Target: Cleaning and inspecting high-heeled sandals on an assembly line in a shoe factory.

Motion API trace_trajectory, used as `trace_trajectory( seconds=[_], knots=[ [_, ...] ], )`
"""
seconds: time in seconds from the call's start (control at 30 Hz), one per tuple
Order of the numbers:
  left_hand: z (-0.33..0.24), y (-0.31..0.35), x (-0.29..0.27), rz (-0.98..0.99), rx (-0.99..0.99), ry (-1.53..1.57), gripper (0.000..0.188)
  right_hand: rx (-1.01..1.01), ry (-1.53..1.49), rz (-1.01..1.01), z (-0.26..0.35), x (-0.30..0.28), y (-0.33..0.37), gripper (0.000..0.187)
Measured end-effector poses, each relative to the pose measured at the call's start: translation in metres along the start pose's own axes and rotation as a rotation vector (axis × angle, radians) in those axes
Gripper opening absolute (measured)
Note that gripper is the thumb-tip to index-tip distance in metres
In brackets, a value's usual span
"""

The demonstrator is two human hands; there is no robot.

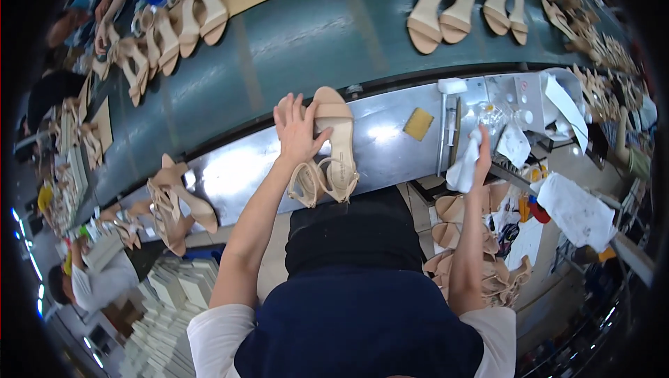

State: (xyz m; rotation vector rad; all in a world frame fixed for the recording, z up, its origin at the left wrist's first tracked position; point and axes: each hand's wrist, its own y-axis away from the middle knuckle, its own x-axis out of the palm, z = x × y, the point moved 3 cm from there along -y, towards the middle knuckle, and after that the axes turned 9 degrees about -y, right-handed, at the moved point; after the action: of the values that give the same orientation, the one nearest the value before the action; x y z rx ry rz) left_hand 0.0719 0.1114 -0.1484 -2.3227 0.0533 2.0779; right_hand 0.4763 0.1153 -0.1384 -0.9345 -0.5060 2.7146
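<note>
A pair of beige ankle-strap sandals (341,142) lies on the metal bench before me, heels toward my body. My left hand (300,129) rests over the front of the left one with its fingers stretched out, hiding most of that shoe's toe. Its thumb reaches to the strap of the right one. Off to the right, my right hand (483,158) is closed on a white cloth (465,162) at the bench's edge. A clear plastic bottle (498,117) lies just beyond that hand, with another white cloth (513,145) beside it.
A yellow sponge (419,124) sits on the metal bench (380,130). Beyond runs a green conveyor belt (300,36) bearing several sandals (440,12). More sandals (182,200) stand at the bench's left end. A white cloth (577,209) hangs over a rail at right. Co-workers (104,277) are at left.
</note>
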Motion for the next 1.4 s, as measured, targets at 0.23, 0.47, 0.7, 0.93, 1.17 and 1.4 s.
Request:
trace_trajectory(
  seconds=[0.23,0.47,0.7,0.93,1.17,1.4],
  knots=[
    [-0.012,0.007,0.006,-0.021,0.13,0.107,0.076,0.676,-0.361,-0.088,0.008,-0.011,-0.071,0.033],
    [-0.013,0.005,0.016,0.059,0.109,0.162,0.074,0.602,-0.354,0.183,-0.034,-0.046,-0.116,0.046],
    [-0.012,0.002,0.016,0.104,0.067,0.22,0.074,0.271,-0.14,1.413,0.145,0.159,-0.013,0.022],
    [-0.011,0.003,0.017,0.114,0.032,0.241,0.074,-0.142,0.162,1.686,0.174,0.216,0.016,0.01],
    [-0.01,0.005,0.02,0.126,0.023,0.323,0.073,-0.493,0.224,1.878,0.19,0.226,0.022,0.011],
    [-0.008,0.002,0.024,0.177,0.048,0.199,0.069,-0.285,0.029,2.179,0.18,0.247,0.003,0.011]
  ],
)
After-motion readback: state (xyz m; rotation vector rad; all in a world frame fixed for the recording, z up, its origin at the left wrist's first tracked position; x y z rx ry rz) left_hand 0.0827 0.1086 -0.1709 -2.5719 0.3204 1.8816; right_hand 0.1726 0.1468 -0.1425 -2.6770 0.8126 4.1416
